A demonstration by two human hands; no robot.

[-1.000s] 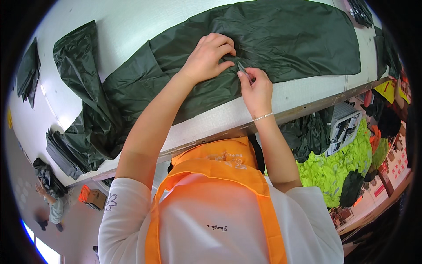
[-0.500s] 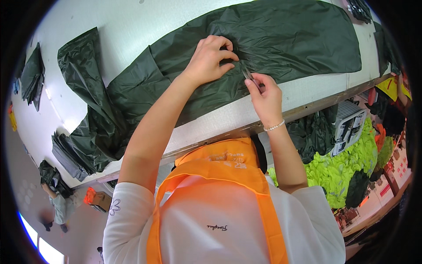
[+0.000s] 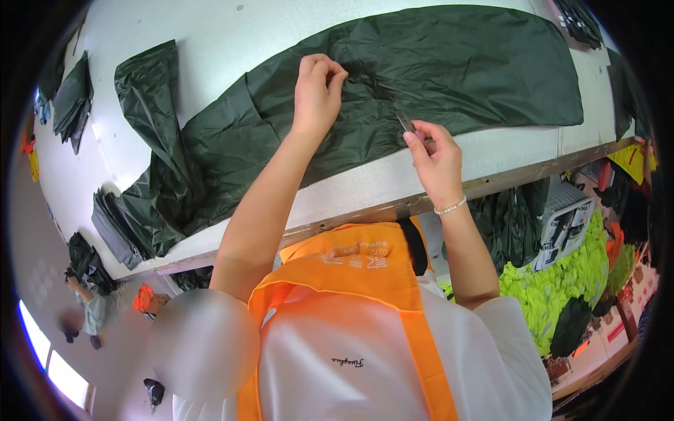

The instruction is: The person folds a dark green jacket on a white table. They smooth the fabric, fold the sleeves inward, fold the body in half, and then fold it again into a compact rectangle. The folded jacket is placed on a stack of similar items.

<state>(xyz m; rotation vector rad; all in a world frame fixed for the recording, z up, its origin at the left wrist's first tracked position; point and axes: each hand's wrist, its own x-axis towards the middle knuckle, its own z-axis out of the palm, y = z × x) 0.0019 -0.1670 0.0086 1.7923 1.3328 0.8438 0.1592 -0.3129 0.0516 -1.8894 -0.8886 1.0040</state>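
A dark green, shiny garment [image 3: 463, 70] lies spread and creased on the pale table. Above its middle, my left hand [image 3: 317, 95] is closed in a pinch, thumb against the fingertips. Whatever is between those fingertips is too small to make out. My right hand [image 3: 437, 158] is at the garment's near edge, wrapped round small metal thread snips [image 3: 406, 124]. Their pointed blades stick out past my fingers toward the garment. A bracelet circles my right wrist.
Folded dark pieces [image 3: 116, 228] lie at the table's left end, another dark bundle [image 3: 72, 102] farther back. Below the table edge [image 3: 505, 181], at right, are a white crate [image 3: 562, 224] and a bright yellow-green heap [image 3: 562, 281]. Another person [image 3: 91, 312] is at far left.
My left hand has lifted and drawn left, away from the snips, its fingers now pinched together. My right hand has shifted slightly right and nearer, still holding the snips.
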